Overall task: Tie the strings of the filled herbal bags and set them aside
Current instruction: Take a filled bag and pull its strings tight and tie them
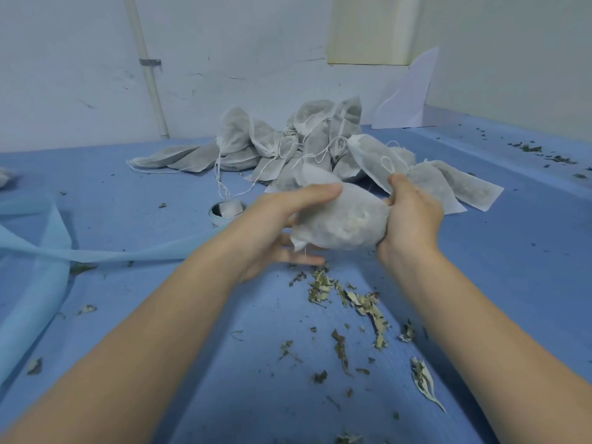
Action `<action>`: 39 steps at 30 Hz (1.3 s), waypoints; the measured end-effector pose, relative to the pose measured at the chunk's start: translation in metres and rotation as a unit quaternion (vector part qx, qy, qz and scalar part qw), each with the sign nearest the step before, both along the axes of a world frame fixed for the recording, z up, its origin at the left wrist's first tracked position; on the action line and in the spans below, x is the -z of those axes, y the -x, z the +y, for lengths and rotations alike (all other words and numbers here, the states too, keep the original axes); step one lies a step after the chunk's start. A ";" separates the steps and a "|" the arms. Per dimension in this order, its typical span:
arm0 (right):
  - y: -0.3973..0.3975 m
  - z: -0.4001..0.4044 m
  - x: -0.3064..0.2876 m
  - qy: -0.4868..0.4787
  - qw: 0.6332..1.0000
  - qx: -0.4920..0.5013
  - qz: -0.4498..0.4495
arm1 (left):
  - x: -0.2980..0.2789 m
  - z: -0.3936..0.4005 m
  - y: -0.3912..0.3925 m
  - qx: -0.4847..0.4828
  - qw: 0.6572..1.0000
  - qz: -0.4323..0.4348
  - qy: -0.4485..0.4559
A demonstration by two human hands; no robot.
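1. A filled bag (pixel 342 219) is being held just above the blue table (pixel 224 363), lying sideways between the two hands.
2. The left hand (pixel 275 225) is cupping the bag's closed bottom end, thumb stretched along the top and the other fingers spread underneath; a short thread is hanging from that corner.
3. The right hand (pixel 410 216) is gripping the bag's gathered neck, with the fingers curled round it and the thumb pointing up.
4. The bag is looking plump and rounded, made of thin white fabric with pale, greyish herb matter showing through.
5. One bag is in the hands; behind it a pile of bags (pixel 304 145) is lying near the wall, well over ten of them, overlapping too much for an exact count.
6. Several white strings (pixel 221 174) are trailing from the pile toward the front, and a small loop of string is standing just above the right thumb.
7. Dried leaves (pixel 352 302) are lying scattered on the table just in front of the hands, with more crumbs at the far right.
8. A strip of light blue fabric (pixel 38 251) is lying across the left side of the table.
9. A roll (pixel 226 211) is sitting on the table between the pile and the left hand.
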State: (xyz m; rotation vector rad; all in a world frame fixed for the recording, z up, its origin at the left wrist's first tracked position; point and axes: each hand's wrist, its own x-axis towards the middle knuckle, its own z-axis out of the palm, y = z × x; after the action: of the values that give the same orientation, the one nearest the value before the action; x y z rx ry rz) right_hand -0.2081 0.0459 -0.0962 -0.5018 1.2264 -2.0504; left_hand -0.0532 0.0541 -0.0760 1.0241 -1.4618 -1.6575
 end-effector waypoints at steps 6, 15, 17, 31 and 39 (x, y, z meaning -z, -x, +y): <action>0.000 -0.001 0.001 -0.028 0.997 -0.066 0.037 | 0.015 -0.003 0.013 -0.130 0.991 0.027 -0.033; -0.002 0.012 -0.001 0.047 0.900 -0.180 0.395 | 0.010 -0.004 0.006 -0.161 0.975 0.129 -0.082; 0.000 0.013 -0.002 0.054 0.882 -0.177 0.433 | 0.010 -0.004 0.005 -0.168 0.975 0.124 -0.077; 0.009 0.002 -0.005 -0.073 0.957 -0.250 0.124 | 0.019 -0.004 -0.003 -0.023 0.955 -0.003 0.296; 0.003 0.004 -0.001 0.008 0.945 -0.219 0.245 | 0.026 -0.011 -0.003 -0.175 0.971 -0.041 0.155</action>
State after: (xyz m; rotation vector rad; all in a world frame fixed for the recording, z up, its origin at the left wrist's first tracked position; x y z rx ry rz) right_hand -0.2114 0.0501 -0.0954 -1.2290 1.2287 -1.5995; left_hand -0.0505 0.0435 -0.1018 1.1073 -1.4382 -1.1110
